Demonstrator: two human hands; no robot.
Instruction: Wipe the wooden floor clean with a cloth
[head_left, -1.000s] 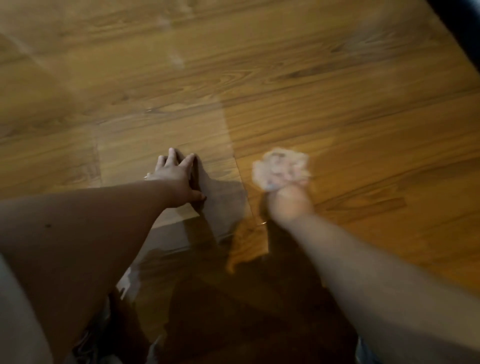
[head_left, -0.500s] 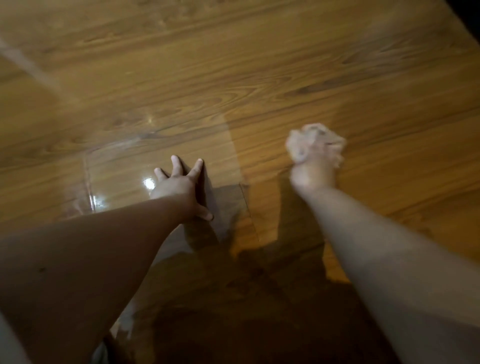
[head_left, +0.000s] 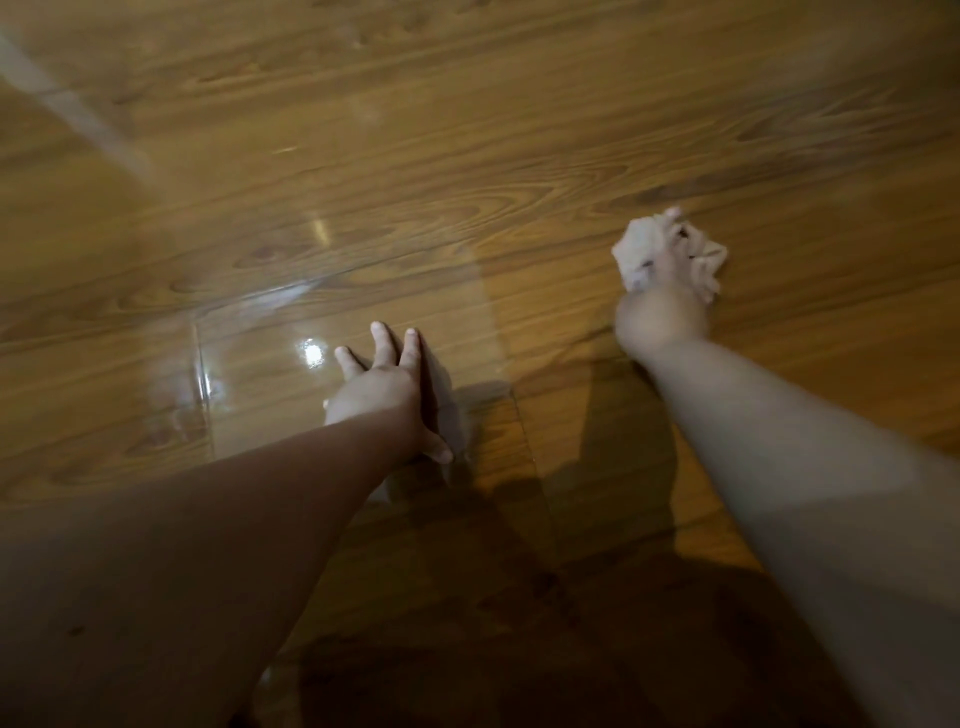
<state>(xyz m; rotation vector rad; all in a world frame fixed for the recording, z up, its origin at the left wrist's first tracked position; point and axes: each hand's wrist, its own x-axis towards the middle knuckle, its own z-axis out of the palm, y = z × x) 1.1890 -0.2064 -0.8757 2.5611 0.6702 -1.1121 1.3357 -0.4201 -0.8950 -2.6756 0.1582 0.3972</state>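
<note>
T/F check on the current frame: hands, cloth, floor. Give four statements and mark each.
1. The right hand grips a crumpled white cloth. True.
2. The left hand holds a second cloth. False: it rests flat on the floor, fingers straight, holding nothing.
3. The cloth is to the right of the left hand. True.
4. The floor is grey tile. False: it is brown wood-grain boards.
</note>
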